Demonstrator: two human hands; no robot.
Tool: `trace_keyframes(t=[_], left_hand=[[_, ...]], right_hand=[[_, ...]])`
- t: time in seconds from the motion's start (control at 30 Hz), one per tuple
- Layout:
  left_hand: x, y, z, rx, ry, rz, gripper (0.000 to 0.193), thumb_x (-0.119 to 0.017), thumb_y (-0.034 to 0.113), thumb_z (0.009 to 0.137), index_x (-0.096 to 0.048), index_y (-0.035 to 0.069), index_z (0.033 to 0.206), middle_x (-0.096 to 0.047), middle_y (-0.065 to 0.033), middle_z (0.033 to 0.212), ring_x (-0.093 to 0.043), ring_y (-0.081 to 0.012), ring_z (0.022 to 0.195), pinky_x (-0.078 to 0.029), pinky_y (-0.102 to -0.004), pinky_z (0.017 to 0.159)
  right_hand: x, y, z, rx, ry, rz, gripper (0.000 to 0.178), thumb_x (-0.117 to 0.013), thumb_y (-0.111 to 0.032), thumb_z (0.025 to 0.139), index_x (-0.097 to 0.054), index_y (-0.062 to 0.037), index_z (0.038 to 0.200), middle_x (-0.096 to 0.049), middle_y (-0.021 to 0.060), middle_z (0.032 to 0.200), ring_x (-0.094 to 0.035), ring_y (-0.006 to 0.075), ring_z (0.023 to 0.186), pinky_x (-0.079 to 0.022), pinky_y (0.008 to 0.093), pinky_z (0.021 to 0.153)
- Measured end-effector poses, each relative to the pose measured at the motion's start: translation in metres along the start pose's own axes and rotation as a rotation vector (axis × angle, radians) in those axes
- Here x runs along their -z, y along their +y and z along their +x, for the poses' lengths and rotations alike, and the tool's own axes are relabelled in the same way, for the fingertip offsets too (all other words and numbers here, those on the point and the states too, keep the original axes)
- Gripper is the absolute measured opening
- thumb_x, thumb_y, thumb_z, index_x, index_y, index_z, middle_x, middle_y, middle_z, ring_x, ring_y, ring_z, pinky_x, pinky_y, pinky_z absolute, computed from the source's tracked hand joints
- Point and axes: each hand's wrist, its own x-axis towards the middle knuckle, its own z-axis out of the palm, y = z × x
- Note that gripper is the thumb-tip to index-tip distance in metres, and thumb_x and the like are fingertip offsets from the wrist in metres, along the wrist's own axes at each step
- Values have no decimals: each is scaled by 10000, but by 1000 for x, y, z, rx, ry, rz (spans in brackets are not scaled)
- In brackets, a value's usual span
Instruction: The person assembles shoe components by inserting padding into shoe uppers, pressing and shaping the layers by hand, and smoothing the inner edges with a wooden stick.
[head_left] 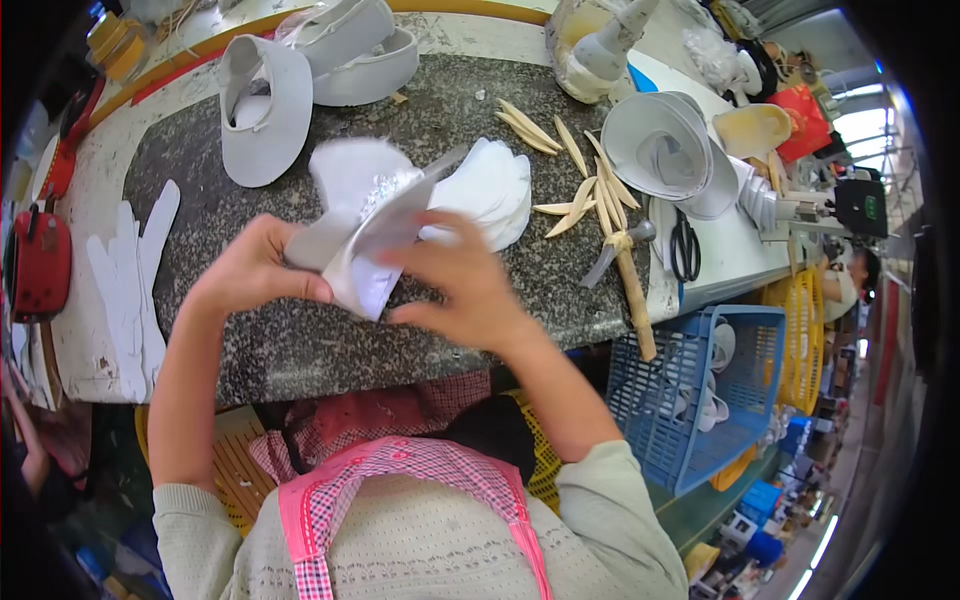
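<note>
A white shoe upper [350, 175] with a patch of shiny decoration is held up over the dark speckled board [300, 360]. My left hand [262, 270] grips its left side, thumb along the lower edge. My right hand [465, 280] is at its right side, fingertips against the piece and thumb spread lower down; motion blurs these fingers. Just behind my right hand lies a fanned stack of white sole-shaped pieces [492, 190]. Farther back at the left stand more white uppers [265, 120], one upright and others heaped beside it [365, 75].
White strips [130, 290] lie at the left, near a red device [42, 260]. Toward the right are pale pointed sticks [575, 150], a hammer [632, 285], black scissors [685, 250], nested uppers [655, 145] and a smeared pot [580, 75]. A blue crate [690, 400] stands below the table's right edge.
</note>
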Motion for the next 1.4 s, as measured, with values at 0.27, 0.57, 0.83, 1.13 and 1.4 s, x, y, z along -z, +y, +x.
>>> trace_keyframes(t=[0.27,0.57,0.83,1.13,1.4], left_hand=[[-8,-5,-12,53,81,10,162,-709,16,597,-677,14,756,-661,-48,709,-620,-130,692,-491,-272,683],[11,-18,-36,-1,100,-65,196,-735,80,646,-686,23,827,-670,-37,774,-601,-102,741,-480,-272,708],[5,-41,-37,-151,24,-29,346,-759,167,678,-641,3,960,-669,-51,818,-602,-115,766,-473,-283,696],[-13,-56,-44,-247,57,-310,338,-755,134,684,-641,-3,971,-675,-52,857,-605,-112,786,-469,-274,709],[7,-60,-57,-159,93,-128,327,-737,165,675,-671,35,968,-680,-25,854,-600,-106,813,-472,-278,787]], right_hand=[[118,128,28,-478,295,-356,254,-655,-162,755,-625,-50,981,-625,108,899,-587,263,842,-457,361,747],[92,170,81,-405,-6,-674,194,-634,-198,741,-570,-66,870,-612,138,777,-595,335,744,-456,413,654],[108,195,16,114,-15,-1095,203,-543,-8,748,-516,-34,947,-553,135,877,-551,321,812,-443,418,676],[119,166,26,53,-229,-880,149,-505,31,751,-454,-11,885,-525,172,763,-534,371,719,-416,438,617],[151,138,59,-633,-695,-90,188,-619,-22,684,-482,-8,811,-437,-19,686,-461,107,627,-439,268,568]])
